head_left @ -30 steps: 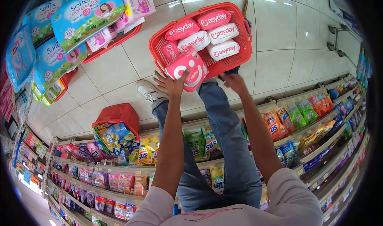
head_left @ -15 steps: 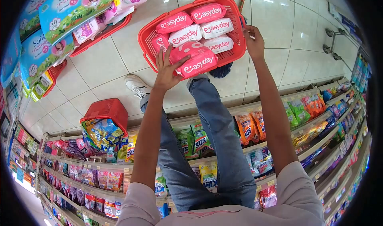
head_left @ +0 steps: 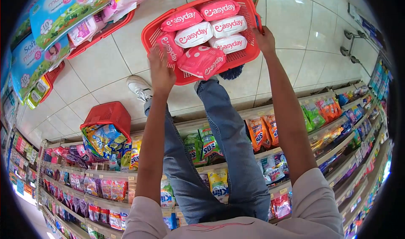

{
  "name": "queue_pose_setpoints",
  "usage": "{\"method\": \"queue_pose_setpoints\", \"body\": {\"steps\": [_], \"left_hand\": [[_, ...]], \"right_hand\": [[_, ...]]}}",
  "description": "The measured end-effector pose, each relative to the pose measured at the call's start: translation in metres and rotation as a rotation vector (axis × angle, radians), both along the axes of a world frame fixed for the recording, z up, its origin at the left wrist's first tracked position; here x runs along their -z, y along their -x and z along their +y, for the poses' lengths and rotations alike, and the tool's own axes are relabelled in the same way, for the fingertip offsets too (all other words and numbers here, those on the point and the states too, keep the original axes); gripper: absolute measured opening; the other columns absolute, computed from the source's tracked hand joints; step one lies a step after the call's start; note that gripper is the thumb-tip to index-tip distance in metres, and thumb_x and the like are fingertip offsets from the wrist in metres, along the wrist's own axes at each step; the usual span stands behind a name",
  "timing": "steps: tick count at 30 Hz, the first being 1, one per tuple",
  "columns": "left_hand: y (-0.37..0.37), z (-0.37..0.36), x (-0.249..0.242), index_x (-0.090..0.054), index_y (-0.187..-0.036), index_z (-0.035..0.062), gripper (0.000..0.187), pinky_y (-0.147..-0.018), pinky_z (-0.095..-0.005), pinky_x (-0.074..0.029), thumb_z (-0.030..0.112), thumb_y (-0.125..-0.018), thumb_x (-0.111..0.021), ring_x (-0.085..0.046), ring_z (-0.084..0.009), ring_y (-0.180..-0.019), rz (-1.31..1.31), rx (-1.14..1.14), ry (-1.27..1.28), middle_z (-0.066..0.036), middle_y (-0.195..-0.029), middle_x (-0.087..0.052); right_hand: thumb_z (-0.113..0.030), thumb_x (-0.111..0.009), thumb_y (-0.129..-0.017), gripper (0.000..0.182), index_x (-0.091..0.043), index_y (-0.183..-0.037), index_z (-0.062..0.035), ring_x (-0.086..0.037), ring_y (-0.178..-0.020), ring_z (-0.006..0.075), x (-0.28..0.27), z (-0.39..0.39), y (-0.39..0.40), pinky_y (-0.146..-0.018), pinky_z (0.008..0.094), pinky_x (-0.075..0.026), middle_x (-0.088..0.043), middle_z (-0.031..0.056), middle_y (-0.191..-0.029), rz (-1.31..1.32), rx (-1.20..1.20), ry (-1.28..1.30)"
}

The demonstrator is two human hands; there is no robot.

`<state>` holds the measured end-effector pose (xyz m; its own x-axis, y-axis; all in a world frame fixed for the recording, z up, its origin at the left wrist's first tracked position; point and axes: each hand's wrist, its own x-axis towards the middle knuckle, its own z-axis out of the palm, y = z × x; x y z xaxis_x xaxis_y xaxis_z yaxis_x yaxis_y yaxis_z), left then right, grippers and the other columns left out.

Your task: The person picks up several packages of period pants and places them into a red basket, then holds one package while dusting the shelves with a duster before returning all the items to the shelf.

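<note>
A red plastic shopping basket (head_left: 190, 79) holds several easyday packs, some pink and some white. At its left wall, my left hand (head_left: 161, 73) is closed over the rim, its fingertips slightly blurred. My right hand (head_left: 265, 40) grips the rim at the opposite end, beside the dark blue handle part (head_left: 258, 23). The large pink easyday pack (head_left: 202, 61) lies tilted at the near side, with a white easyday pack (head_left: 229, 44) to its right. Another pink easyday pack (head_left: 169, 47) stands close to my left hand.
Shelves of bagged goods (head_left: 211, 144) run behind my legs. A tipped red basket (head_left: 107, 115) with colourful packets rests at the lower left. Stacked Softex packs (head_left: 40, 63) stand in baskets at the upper left. A blue mop head (head_left: 232, 72) pokes out under the held basket.
My left hand has left the large pink pack and moved to the basket's left rim. The pack now lies more tilted. My right hand has closed on the right rim, and the basket has shifted slightly left.
</note>
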<state>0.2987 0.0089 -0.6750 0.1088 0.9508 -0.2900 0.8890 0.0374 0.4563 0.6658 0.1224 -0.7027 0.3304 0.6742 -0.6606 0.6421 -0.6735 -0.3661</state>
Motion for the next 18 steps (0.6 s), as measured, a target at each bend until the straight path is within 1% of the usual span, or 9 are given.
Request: {"method": "queue_pose_setpoints", "body": {"steps": [2, 4, 5, 6, 8, 9, 12, 15, 18], "left_hand": [[0.004, -0.009, 0.012, -0.031, -0.139, 0.0043, 0.065, -0.101, -0.0423, -0.036, 0.005, -0.081, -0.060, -0.036, -0.0350, -0.126, -0.061, -0.267, -0.047, -0.023, -0.137, -0.035], [0.011, -0.016, 0.027, -0.031, -0.138, 0.0024, 0.060, -0.095, -0.0402, -0.042, 0.010, -0.085, -0.059, -0.046, -0.0314, -0.119, -0.122, -0.541, -0.098, -0.024, -0.129, -0.043], [0.018, -0.021, 0.033, -0.034, -0.135, 0.0021, 0.053, -0.084, -0.0354, -0.047, 0.014, -0.089, -0.057, -0.053, -0.0253, -0.105, -0.340, -0.636, 0.107, -0.020, -0.119, -0.050], [0.021, -0.024, 0.036, -0.036, -0.132, 0.0017, 0.047, -0.072, -0.0305, -0.051, 0.018, -0.092, -0.055, -0.059, -0.0192, -0.090, -0.556, -0.725, 0.317, -0.015, -0.109, -0.057], [0.018, -0.024, 0.043, -0.038, -0.129, 0.0017, 0.043, -0.064, -0.0265, -0.050, 0.020, -0.093, -0.053, -0.059, -0.0150, -0.082, -0.612, -0.761, 0.231, -0.011, -0.103, -0.059], [0.014, -0.027, 0.044, -0.040, -0.127, 0.0017, 0.040, -0.056, -0.0225, -0.049, 0.022, -0.095, -0.052, -0.059, -0.0108, -0.074, -0.663, -0.791, 0.166, -0.008, -0.096, -0.061], [0.012, -0.017, 0.029, -0.042, -0.126, 0.0010, 0.038, -0.067, -0.0247, -0.051, 0.018, -0.094, -0.053, -0.059, -0.0116, -0.086, -0.784, -0.914, 0.316, -0.008, -0.105, -0.060], [0.010, -0.010, 0.023, -0.043, -0.125, 0.0017, 0.039, -0.061, -0.0229, -0.051, 0.019, -0.093, -0.056, -0.060, -0.0101, -0.082, -0.806, -0.978, 0.332, -0.009, -0.102, -0.061], [0.016, -0.012, 0.024, -0.044, -0.125, 0.0019, 0.041, -0.060, -0.0225, -0.051, 0.019, -0.091, -0.058, -0.060, -0.0099, -0.079, -0.763, -1.000, 0.366, -0.009, -0.097, -0.063]], "right_hand": [[-0.049, -0.063, -0.079, 0.052, -0.063, -0.096, 0.0001, -0.061, -0.089, 0.0270, -0.007, 0.000, -0.003, -0.081, 0.0335, -0.045, -0.065, 0.0156, -0.092, -0.023, 0.025, -0.004], [-0.048, -0.063, -0.082, 0.049, -0.063, -0.099, -0.0024, -0.055, -0.078, 0.0131, 0.006, -0.003, -0.014, -0.070, 0.0290, -0.044, -0.063, 0.0043, -0.088, 0.205, 0.338, -0.170], [-0.044, -0.062, -0.084, 0.045, -0.064, -0.102, -0.0030, -0.055, -0.080, 0.0124, 0.028, -0.003, -0.031, -0.073, 0.0277, -0.044, -0.063, 0.0034, -0.089, 0.250, 0.375, -0.204], [-0.044, -0.062, -0.084, 0.045, -0.064, -0.102, -0.0030, -0.055, -0.080, 0.0124, 0.039, 0.002, -0.043, -0.073, 0.0277, -0.044, -0.063, 0.0034, -0.089, 0.247, 0.373, -0.207], [-0.039, -0.062, -0.084, 0.044, -0.063, -0.106, -0.0007, -0.058, -0.089, 0.0152, 0.065, 0.025, -0.058, -0.079, 0.0277, -0.045, -0.064, 0.0074, -0.096, 0.035, 0.156, -0.116], [-0.042, -0.065, -0.079, 0.051, -0.063, -0.107, 0.0010, -0.062, -0.099, 0.0254, 0.083, 0.038, -0.068, -0.086, 0.0322, -0.046, -0.066, 0.0165, -0.102, -0.001, 0.048, -0.088], [-0.043, -0.068, -0.075, 0.068, -0.052, -0.121, 0.0048, -0.060, -0.105, 0.0293, 0.134, 0.081, -0.075, -0.090, 0.0340, -0.045, -0.061, 0.0217, -0.113, -0.123, -0.185, -0.049], [-0.046, -0.074, -0.068, 0.103, -0.023, -0.136, 0.0123, -0.052, -0.115, 0.0349, 0.188, 0.118, -0.075, -0.097, 0.0369, -0.042, -0.052, 0.0288, -0.123, 0.030, -0.102, -0.062], [-0.045, -0.073, -0.069, 0.098, -0.025, -0.134, 0.0104, -0.052, -0.112, 0.0319, 0.179, 0.130, -0.057, -0.093, 0.0365, -0.043, -0.053, 0.0258, -0.121, 0.151, 0.029, 0.040]]}}
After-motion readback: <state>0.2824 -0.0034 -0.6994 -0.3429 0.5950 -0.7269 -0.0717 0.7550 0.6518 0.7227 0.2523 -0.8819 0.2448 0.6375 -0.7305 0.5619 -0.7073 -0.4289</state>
